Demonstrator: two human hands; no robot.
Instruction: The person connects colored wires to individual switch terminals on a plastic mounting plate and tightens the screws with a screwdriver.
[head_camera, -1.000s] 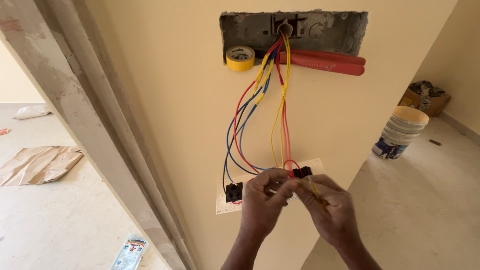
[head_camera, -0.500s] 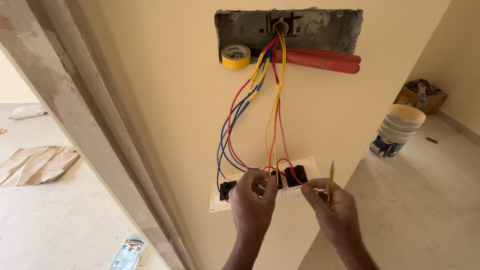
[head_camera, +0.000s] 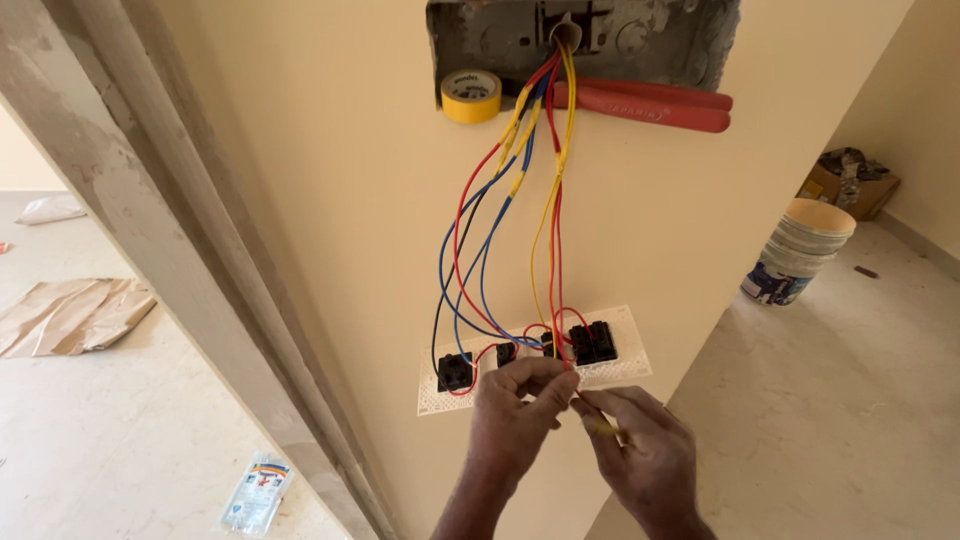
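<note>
A white switch plate (head_camera: 620, 370) hangs face-down from a bundle of red, blue, yellow and black wires (head_camera: 520, 200) that come out of a metal wall box (head_camera: 660, 40). Black switch modules (head_camera: 590, 343) sit on the plate's back. My left hand (head_camera: 515, 405) pinches a red wire at the plate's lower edge. My right hand (head_camera: 640, 450) holds a thin yellow-handled screwdriver (head_camera: 600, 425), its tip pointing at the same spot beside my left fingertips.
A yellow tape roll (head_camera: 471, 96) and red-handled pliers (head_camera: 650, 105) rest in the wall box. A door frame (head_camera: 180, 270) runs down the left. On the floor are a white bucket (head_camera: 800, 250), a cardboard box (head_camera: 850, 180), brown paper (head_camera: 70, 315) and a small packet (head_camera: 255, 492).
The screwdriver was upright in my right hand; now it is lowered with its tip at my left fingers. The camera has tilted slightly, so the plate sits lower in view.
</note>
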